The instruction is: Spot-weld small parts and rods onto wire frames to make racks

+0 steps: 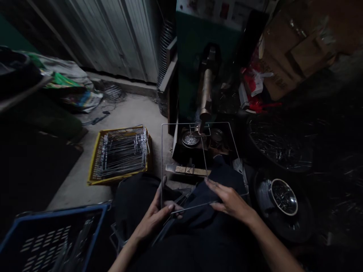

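Observation:
A thin rectangular metal wire frame (162, 151) is held in both hands above my lap, its far side up by the machine's tip. My left hand (159, 211) grips the near left corner, thumb along the near wire. At the frame's near side, my right hand (231, 200) has its fingertips on the middle rod (204, 158) and its thumb by the near wire. Beyond, the brass-coloured cylinder (206, 94) of a green machine (190, 68) points down toward the frame's small inner wire bracket (210, 131). Under it sits a round dish (190, 139) of small metal pieces.
Left of my legs stands a yellow crate (95, 160) of stacked wire frames, and nearer a blue crate (106, 211) with metal parts. At right are a dark basin (307, 166) of metal rods and a shiny bowl (295, 207) of small pieces. Cardboard boxes (278, 71) lean behind.

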`<move>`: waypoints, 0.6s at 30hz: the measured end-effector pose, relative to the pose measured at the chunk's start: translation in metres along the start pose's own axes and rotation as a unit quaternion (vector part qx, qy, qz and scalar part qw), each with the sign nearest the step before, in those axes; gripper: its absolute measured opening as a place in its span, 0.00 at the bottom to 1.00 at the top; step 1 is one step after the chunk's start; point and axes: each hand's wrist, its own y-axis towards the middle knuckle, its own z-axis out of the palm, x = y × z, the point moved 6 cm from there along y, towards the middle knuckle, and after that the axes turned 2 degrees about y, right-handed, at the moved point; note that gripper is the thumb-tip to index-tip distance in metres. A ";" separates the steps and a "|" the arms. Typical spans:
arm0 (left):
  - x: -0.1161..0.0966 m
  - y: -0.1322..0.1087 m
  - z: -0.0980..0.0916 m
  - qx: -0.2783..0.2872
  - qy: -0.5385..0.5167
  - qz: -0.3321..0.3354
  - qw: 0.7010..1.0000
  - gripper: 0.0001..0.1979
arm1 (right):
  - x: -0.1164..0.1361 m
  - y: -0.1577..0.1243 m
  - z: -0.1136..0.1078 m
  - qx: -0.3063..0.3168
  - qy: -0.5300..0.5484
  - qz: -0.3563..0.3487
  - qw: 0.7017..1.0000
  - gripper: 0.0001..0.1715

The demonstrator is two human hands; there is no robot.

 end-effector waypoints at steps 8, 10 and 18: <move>-0.007 0.009 0.000 0.009 0.020 0.016 1.000 0.50 | -0.005 0.009 -0.003 0.001 -0.009 -0.002 1.000 0.53; -0.008 0.011 -0.001 0.006 0.018 0.018 1.000 0.50 | -0.004 0.011 -0.005 0.000 -0.010 0.001 1.000 0.54; -0.010 0.009 0.000 -0.014 0.012 0.004 1.000 0.51 | 0.002 0.011 -0.008 0.003 -0.007 0.019 1.000 0.54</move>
